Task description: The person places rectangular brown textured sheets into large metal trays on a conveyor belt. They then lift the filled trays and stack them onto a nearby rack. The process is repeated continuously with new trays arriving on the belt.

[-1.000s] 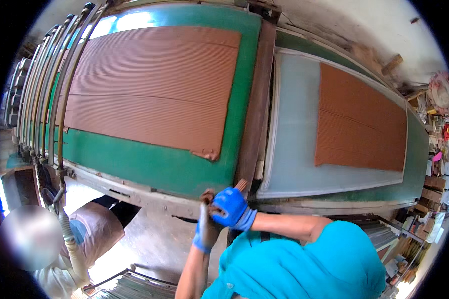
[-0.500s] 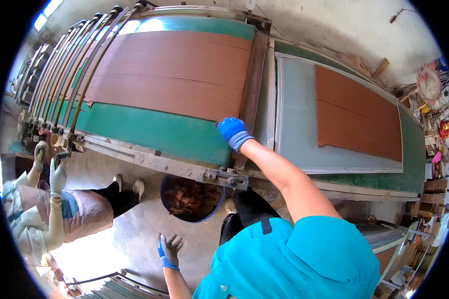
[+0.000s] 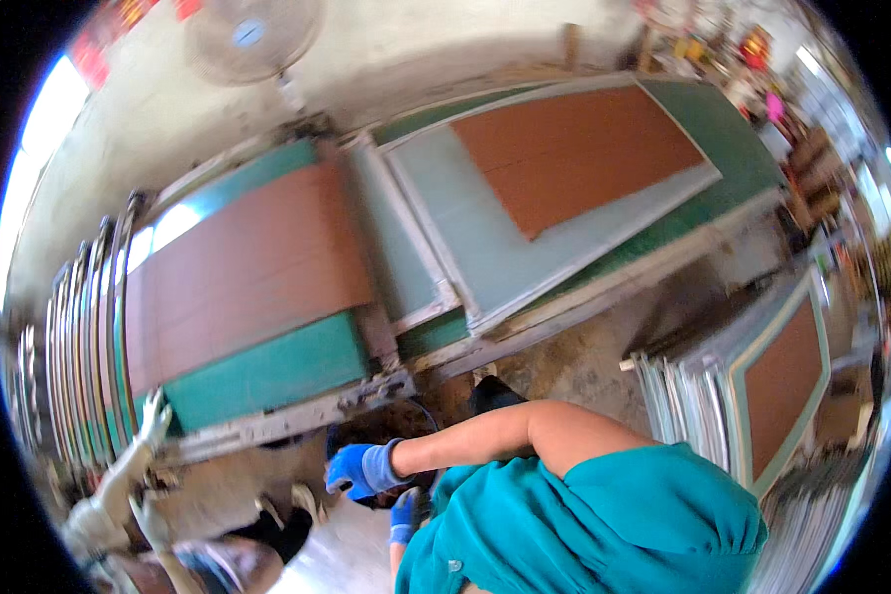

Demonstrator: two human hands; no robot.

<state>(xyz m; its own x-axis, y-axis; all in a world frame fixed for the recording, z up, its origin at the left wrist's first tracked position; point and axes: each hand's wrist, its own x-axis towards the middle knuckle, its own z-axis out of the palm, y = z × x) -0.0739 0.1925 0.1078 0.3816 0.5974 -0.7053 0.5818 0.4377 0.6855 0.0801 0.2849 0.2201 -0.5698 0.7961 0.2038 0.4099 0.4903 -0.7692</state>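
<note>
Your right hand (image 3: 364, 470) has moved from the near corner of the ribbed sheet to a place close before your body, and your left hand (image 3: 406, 513), formerly out to the side, now lies just beside it. Both wear blue gloves. On the right, your fingers bend inward; whether they close on anything, you cannot tell from this view. On the left, your cuff and part of the glove show, but the fingers are too hidden to read as wide or narrow.

Directly behind your right wrist sits a dark tub (image 3: 386, 421), partly covered by your forearm. Beyond it, on the green belt (image 3: 267, 366), lies the brown ribbed sheet (image 3: 247, 267), clear of both your hands. Its right edge now appears to lap over the dark beam (image 3: 377, 332), which suggests that the sheet is crossing there without your hold.

Past the beam, a pale framed panel (image 3: 391, 233) has come into view, next to the larger pale frame (image 3: 431, 213) bearing a second brown sheet (image 3: 584, 153). At left, your co-worker's gloved hand (image 3: 153, 421) has shifted to the belt's near edge. Farther right, a stack of frames (image 3: 688, 406) stands on edge.
</note>
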